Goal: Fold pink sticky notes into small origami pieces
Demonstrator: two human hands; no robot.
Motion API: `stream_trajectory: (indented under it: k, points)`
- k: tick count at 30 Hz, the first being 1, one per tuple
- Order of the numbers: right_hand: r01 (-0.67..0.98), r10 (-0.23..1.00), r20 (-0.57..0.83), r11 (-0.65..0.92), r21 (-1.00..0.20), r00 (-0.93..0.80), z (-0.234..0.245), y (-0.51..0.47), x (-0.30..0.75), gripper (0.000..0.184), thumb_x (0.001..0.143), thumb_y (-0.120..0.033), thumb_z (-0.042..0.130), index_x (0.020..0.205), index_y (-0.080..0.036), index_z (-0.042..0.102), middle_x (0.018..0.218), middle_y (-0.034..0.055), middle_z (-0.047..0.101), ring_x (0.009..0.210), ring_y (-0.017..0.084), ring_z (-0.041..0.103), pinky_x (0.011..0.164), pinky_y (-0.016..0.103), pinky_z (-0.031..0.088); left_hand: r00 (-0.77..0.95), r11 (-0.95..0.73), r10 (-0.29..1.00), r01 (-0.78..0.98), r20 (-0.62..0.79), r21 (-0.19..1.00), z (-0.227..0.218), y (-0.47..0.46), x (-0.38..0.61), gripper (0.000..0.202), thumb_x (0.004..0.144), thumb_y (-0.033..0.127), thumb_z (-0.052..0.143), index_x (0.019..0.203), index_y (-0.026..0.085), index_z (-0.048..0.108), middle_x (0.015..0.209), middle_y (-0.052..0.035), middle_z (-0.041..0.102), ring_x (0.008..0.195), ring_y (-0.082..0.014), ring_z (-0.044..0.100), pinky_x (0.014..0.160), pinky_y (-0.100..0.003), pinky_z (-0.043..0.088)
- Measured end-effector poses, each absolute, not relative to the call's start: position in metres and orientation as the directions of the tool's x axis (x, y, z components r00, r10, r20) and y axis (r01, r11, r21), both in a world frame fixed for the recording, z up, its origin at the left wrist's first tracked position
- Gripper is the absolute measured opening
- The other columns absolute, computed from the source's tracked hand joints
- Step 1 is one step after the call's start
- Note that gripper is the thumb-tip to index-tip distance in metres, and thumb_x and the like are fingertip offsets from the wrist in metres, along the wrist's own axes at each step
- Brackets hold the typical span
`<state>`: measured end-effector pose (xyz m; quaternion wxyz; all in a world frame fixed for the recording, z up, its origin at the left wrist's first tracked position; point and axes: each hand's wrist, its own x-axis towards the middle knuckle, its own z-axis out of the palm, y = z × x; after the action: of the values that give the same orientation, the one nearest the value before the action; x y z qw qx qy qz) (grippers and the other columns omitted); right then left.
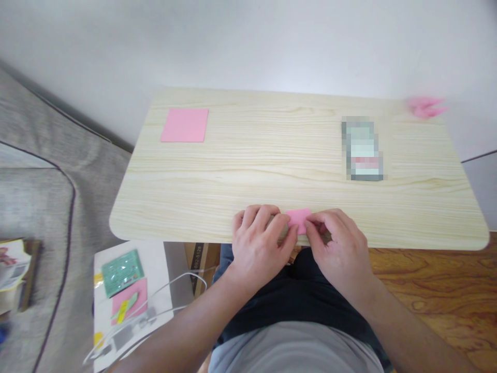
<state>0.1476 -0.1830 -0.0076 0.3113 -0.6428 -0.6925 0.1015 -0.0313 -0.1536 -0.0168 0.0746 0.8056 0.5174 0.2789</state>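
Observation:
A small folded piece of pink paper [298, 219] lies at the front edge of the pale wooden table [248, 166]. On its left side, the thumb and index finger of my left hand [262, 238] pinch it, with the other fingers curled on the tabletop. Thumb and fingers of my right hand [341, 243] grip its right side. My fingertips cover both ends of the paper, so its exact folds cannot be made out. A flat stack of pink square paper [185, 125] rests at the table's back left.
A phone-like object [363, 149], blurred by pixels, lies right of centre. Folded pink paper shapes [427, 107] sit at the back right corner. Below left, a white surface [159, 259] bears a green packet [122, 272], pink paper and white cables. A grey sofa [34, 197] stands left.

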Motion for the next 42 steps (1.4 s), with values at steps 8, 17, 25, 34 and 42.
stream_trajectory:
  k: [8,17,25,34,42]
  points:
    - [0.876,0.925,0.379,0.158,-0.456,0.031,-0.019,-0.188,0.152,0.003,0.094,-0.024,0.072,0.097,-0.022,0.072,0.096,0.0053,0.068,0.095,0.023,0.064,0.088,0.041,0.047,0.347,-0.493,0.859,0.757,0.376,0.429,-0.014,-0.153,-0.031,0.01,0.094,0.034,0.071,0.102,0.033,0.077,0.113,0.0002,0.075,0.108,-0.0236,0.061,0.095,-0.044,0.04]
    - [0.894,0.899,0.437,0.191,-0.406,0.007,-0.025,-0.194,0.163,0.011,0.094,-0.026,0.074,0.104,-0.028,0.078,0.102,0.0043,0.071,0.097,0.023,0.062,0.089,0.041,0.044,0.366,-0.522,0.842,0.735,0.396,0.432,-0.014,-0.153,-0.032,0.011,0.093,0.036,0.072,0.1,0.033,0.08,0.114,-0.001,0.076,0.114,-0.0251,0.061,0.099,-0.045,0.04]
    - [0.863,0.891,0.451,0.188,-0.468,0.051,-0.025,-0.205,0.165,0.023,0.095,-0.025,0.068,0.118,-0.025,0.073,0.115,0.0064,0.074,0.108,0.026,0.064,0.097,0.045,0.046,0.358,-0.508,0.853,0.735,0.38,0.449,-0.013,-0.155,-0.033,0.017,0.095,0.042,0.07,0.105,0.034,0.08,0.115,-0.0019,0.075,0.115,-0.0254,0.06,0.101,-0.046,0.041]
    - [0.905,0.885,0.449,0.285,-0.317,-0.122,-0.035,-0.23,0.155,0.046,0.094,-0.027,0.07,0.14,-0.029,0.063,0.139,0.0034,0.071,0.138,0.034,0.055,0.117,0.057,0.033,0.378,-0.51,0.853,0.748,0.36,0.424,-0.01,-0.158,-0.034,0.018,0.097,0.041,0.067,0.107,0.035,0.08,0.119,-0.0021,0.074,0.117,-0.0249,0.059,0.102,-0.045,0.041]
    - [0.91,0.882,0.427,0.328,-0.252,-0.2,-0.039,-0.236,0.168,0.053,0.097,-0.031,0.065,0.149,-0.027,0.056,0.146,0.0057,0.066,0.144,0.033,0.05,0.122,0.057,0.028,0.363,-0.494,0.861,0.762,0.356,0.419,-0.008,-0.158,-0.038,0.025,0.096,0.047,0.068,0.114,0.036,0.08,0.125,-0.0025,0.073,0.123,-0.0269,0.057,0.111,-0.05,0.037]
